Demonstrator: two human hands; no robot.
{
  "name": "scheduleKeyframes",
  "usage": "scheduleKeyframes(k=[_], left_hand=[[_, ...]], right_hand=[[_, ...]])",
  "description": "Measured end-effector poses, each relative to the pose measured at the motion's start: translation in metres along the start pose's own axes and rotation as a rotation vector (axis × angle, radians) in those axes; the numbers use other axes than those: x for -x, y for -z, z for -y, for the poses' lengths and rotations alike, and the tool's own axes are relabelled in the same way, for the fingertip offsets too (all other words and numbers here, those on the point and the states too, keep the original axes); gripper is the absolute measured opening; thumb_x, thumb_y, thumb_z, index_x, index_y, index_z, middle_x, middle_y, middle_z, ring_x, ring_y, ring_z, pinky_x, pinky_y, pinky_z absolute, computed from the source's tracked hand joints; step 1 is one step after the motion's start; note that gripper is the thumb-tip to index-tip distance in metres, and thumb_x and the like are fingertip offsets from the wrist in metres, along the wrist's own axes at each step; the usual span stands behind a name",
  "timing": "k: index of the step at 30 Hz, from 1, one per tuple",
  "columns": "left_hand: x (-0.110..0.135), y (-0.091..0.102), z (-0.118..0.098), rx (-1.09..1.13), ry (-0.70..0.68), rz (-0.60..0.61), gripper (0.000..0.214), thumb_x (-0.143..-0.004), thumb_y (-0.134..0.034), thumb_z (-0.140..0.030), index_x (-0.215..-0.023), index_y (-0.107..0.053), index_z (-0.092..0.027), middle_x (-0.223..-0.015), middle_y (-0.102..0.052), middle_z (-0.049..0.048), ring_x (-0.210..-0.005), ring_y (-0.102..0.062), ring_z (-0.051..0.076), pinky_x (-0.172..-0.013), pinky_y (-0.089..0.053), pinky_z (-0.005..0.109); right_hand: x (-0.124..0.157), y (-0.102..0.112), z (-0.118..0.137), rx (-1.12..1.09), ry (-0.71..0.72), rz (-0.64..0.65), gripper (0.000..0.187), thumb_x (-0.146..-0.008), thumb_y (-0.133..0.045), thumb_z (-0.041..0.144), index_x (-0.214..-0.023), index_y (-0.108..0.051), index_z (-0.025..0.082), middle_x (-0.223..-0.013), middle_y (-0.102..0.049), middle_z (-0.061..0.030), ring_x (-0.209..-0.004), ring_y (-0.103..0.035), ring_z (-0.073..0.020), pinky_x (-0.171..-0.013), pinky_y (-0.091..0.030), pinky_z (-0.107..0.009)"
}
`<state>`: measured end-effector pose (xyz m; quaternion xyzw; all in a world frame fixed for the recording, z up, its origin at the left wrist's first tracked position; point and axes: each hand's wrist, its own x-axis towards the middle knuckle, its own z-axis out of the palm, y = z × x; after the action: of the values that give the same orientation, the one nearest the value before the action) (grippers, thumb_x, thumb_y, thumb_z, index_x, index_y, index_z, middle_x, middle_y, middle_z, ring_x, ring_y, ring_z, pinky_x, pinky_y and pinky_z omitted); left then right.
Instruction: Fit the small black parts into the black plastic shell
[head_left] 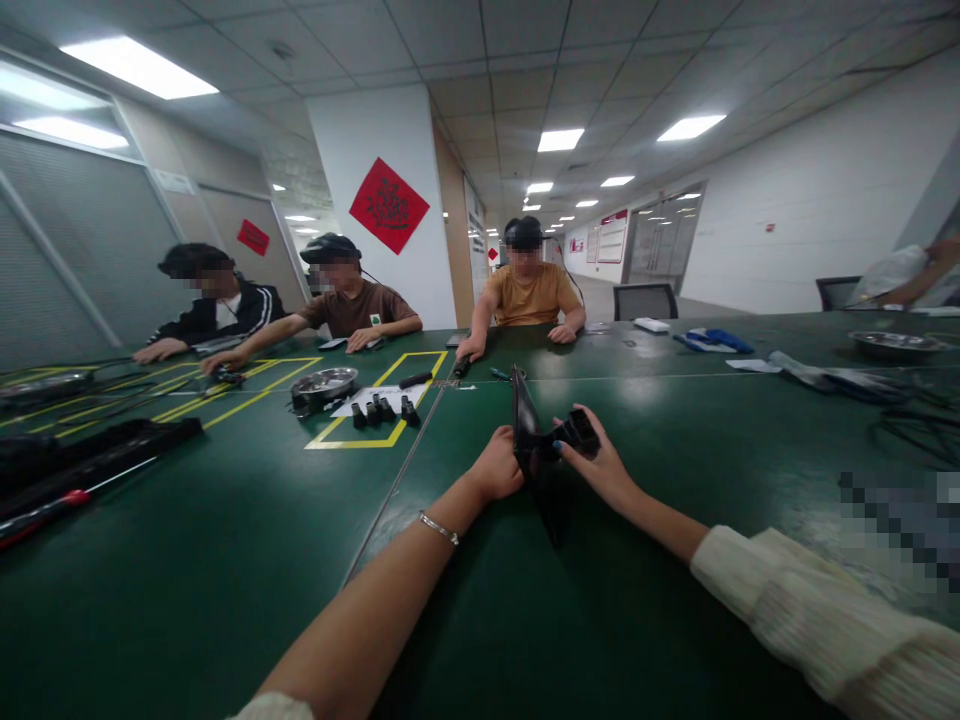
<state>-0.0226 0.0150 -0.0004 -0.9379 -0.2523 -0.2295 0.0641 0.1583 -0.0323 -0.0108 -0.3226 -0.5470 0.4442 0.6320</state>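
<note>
Currently: left hand [498,468] curled against black plastic part [534,432], forearm outstretched | right hand [600,465] grips part's right end, fingers closed | part held upright just above green table [637,620].

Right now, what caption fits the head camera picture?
Left hand and right hand hold a black part at a green table.

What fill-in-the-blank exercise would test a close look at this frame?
1. The left hand and right hand both grip an upright ____ plastic part.
2. The flat table under them is dark ____.
3. The thin silver bracelet sits on the ____ wrist.
4. The marked rectangle farther along the table is outlined in ____.

Missing words: black; green; left; yellow.
</note>
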Motion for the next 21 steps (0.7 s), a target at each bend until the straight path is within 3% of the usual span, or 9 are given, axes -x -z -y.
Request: scheduleKeyframes(k=[4,9,15,21], left_hand=[[0.002,-0.009,0.008,-0.091,-0.080,-0.019,0.042,-0.082,-0.038,-0.032,-0.121,-0.045,-0.018,-0.124,-0.047,0.0086,-0.118,-0.036,0.022,-0.105,-0.015,0.042],[0.002,-0.006,0.004,-0.089,-0.058,0.010,0.044,-0.081,-0.041,-0.030,-0.123,-0.043,-0.017,-0.125,-0.047,0.0106,-0.118,-0.036,0.024,-0.104,-0.017,0.043],[0.000,0.013,-0.009,0.003,-0.006,0.044,0.032,-0.082,-0.040,-0.026,-0.109,-0.054,-0.015,-0.120,-0.050,0.0113,-0.117,-0.038,0.026,-0.102,-0.023,0.040],[-0.001,0.006,-0.011,0.052,0.094,0.073,0.031,-0.081,-0.042,-0.026,-0.108,-0.055,-0.019,-0.123,-0.049,0.0081,-0.121,-0.034,0.022,-0.101,-0.027,0.037]], right_hand=[[-0.004,-0.014,-0.005,-0.087,-0.018,-0.117,0.072,-0.064,-0.066,0.028,-0.124,-0.026,0.025,-0.113,-0.053,-0.0050,-0.108,-0.050,-0.0174,-0.095,-0.036,-0.034],[-0.007,-0.031,-0.013,-0.115,-0.065,-0.338,0.072,-0.066,-0.061,0.028,-0.127,-0.022,0.027,-0.105,-0.056,-0.0029,-0.101,-0.054,-0.0183,-0.092,-0.039,-0.037],[-0.006,-0.029,-0.013,-0.026,-0.009,-0.249,0.075,-0.073,-0.055,0.033,-0.133,-0.011,0.025,-0.106,-0.056,-0.0037,-0.103,-0.053,-0.0170,-0.094,-0.038,-0.035],[-0.009,-0.024,-0.012,0.107,0.047,-0.133,0.079,-0.075,-0.054,0.039,-0.134,-0.006,0.021,-0.111,-0.054,-0.0086,-0.102,-0.054,-0.0191,-0.093,-0.038,-0.038]])
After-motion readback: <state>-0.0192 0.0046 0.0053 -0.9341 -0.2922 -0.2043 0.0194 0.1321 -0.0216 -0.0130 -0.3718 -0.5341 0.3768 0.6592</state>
